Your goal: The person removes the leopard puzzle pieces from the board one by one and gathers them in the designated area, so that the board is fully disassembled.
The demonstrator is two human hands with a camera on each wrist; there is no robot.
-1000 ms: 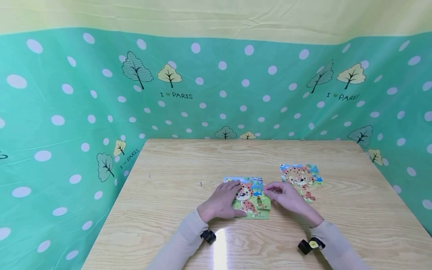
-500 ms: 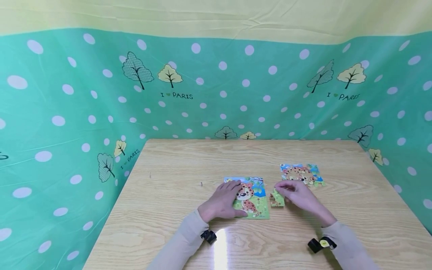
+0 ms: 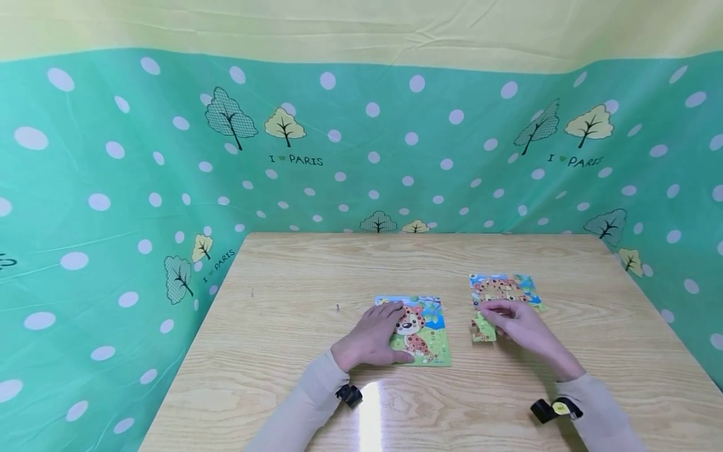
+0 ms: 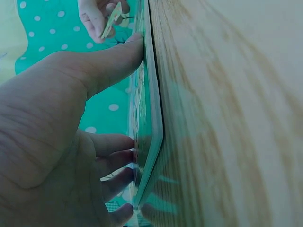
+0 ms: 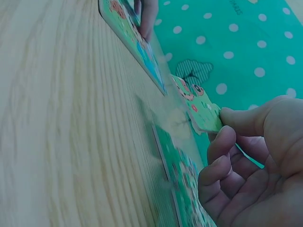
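Observation:
My left hand (image 3: pixel 369 336) rests on the leopard picture board (image 3: pixel 433 339), thumb along its near part and fingers spread over its left side. In the left wrist view the fingertips touch the board's face and partly hide it. Between thumb and fingers, my right hand (image 3: pixel 522 329) pinches a green jigsaw puzzle piece (image 3: pixel 484 329) with bits of spotted pattern. The right wrist view shows this puzzle piece (image 5: pixel 199 106) held up off the table. Just beyond that hand lies a partly assembled leopard puzzle (image 3: pixel 499 287), its nearer part hidden by the hand.
Both pictures lie on a wooden table (image 3: pixel 294 276). A green dotted curtain (image 3: pixel 361 144) hangs behind the table and along its sides. A small dark mark (image 3: pixel 337 307) shows left of the board. Each wrist carries a small black camera (image 3: pixel 349 395).
My right hand has moved right with the puzzle piece, from over the board's right edge to in front of the partly assembled puzzle. The left hand has stayed on the board.

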